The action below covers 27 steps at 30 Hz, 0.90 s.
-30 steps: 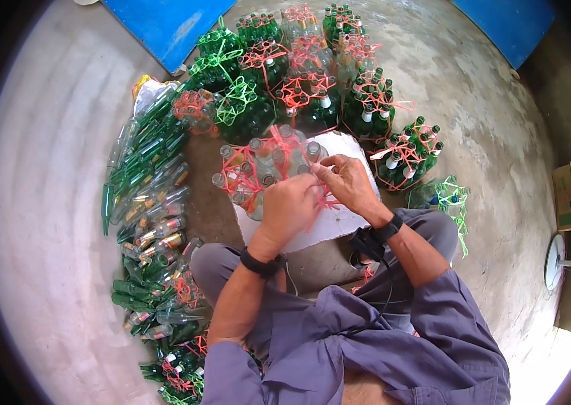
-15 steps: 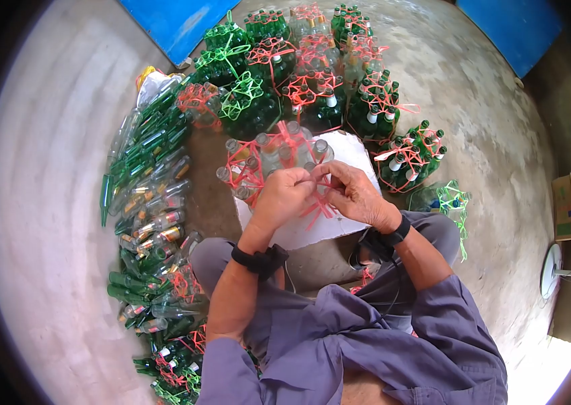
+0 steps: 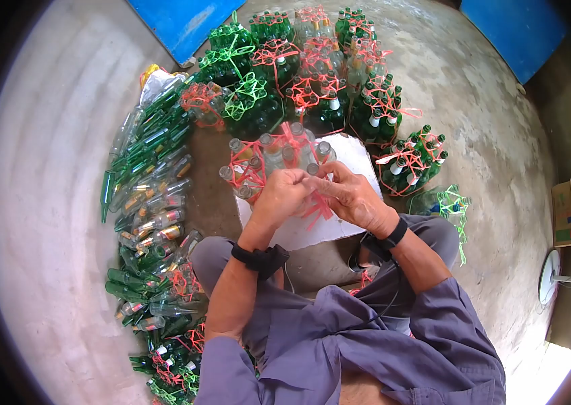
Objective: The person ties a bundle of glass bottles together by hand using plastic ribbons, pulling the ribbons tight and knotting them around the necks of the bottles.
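Note:
Between my knees, several clear glass bottles (image 3: 273, 156) stand upright on a white board (image 3: 299, 233). Red plastic strapping (image 3: 245, 177) winds around their necks. My left hand (image 3: 284, 194) is closed in a pinch on the red strapping at the near side of the bottles. Close beside it, my right hand (image 3: 354, 197) has its thumb and fingers bent at the same strapping, fingertips meeting near the left hand's. Loose red strap ends (image 3: 318, 214) hang below both hands. The fingertips partly hide the piece they grip.
Bundles of green bottles (image 3: 326, 111) tied with red or green strapping stand ahead and to the right. A pile of loose bottles (image 3: 154, 196) lies along the left. A cardboard box (image 3: 564, 212) and a fan (image 3: 550, 277) are at the far right.
My right hand's fingers have shifted and extended toward my left fingertips. My left hand keeps its pinch in nearly the same place. The bottles stay where they were.

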Each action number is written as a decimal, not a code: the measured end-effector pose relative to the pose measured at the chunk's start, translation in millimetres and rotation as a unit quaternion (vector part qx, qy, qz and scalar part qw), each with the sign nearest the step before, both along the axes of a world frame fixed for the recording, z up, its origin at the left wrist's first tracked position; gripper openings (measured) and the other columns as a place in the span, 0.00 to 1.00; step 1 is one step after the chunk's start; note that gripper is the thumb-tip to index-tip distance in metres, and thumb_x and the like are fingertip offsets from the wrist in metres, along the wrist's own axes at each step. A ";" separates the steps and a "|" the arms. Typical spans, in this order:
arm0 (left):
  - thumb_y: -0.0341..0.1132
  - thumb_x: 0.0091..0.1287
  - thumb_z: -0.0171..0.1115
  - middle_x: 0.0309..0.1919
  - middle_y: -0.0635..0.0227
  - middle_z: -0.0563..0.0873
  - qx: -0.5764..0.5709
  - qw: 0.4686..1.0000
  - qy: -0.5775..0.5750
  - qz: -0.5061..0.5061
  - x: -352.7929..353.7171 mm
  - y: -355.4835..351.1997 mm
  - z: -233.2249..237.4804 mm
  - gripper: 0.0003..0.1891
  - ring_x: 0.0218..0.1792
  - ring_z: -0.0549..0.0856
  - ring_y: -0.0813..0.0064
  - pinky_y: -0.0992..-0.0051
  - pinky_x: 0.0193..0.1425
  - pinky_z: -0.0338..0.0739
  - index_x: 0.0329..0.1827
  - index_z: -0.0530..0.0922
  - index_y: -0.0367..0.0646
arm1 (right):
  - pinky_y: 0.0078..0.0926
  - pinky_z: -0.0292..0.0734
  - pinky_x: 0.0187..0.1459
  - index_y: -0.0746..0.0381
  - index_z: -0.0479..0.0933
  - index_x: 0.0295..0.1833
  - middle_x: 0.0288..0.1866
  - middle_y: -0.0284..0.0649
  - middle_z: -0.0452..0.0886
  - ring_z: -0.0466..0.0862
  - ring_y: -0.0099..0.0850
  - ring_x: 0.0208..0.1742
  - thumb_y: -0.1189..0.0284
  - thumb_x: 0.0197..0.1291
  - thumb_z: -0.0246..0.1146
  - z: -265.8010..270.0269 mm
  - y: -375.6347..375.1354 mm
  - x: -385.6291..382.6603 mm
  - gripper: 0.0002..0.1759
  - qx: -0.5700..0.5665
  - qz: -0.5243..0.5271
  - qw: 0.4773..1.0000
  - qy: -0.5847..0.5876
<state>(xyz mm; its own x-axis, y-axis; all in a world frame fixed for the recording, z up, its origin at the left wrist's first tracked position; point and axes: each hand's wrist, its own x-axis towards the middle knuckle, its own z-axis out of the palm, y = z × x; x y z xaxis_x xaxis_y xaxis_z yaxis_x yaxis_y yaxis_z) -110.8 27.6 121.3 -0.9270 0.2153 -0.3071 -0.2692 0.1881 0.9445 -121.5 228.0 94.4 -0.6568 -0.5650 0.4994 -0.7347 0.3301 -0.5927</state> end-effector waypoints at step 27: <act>0.29 0.67 0.63 0.34 0.59 0.88 -0.300 0.864 0.402 0.049 16.9 9.8 -7.0 0.06 0.33 0.87 0.57 0.64 0.39 0.80 0.41 0.87 0.40 | 0.30 0.76 0.31 0.64 0.86 0.42 0.30 0.44 0.84 0.82 0.37 0.28 0.74 0.60 0.74 0.7 -0.3 4.8 0.07 -0.120 -0.091 0.979 -0.136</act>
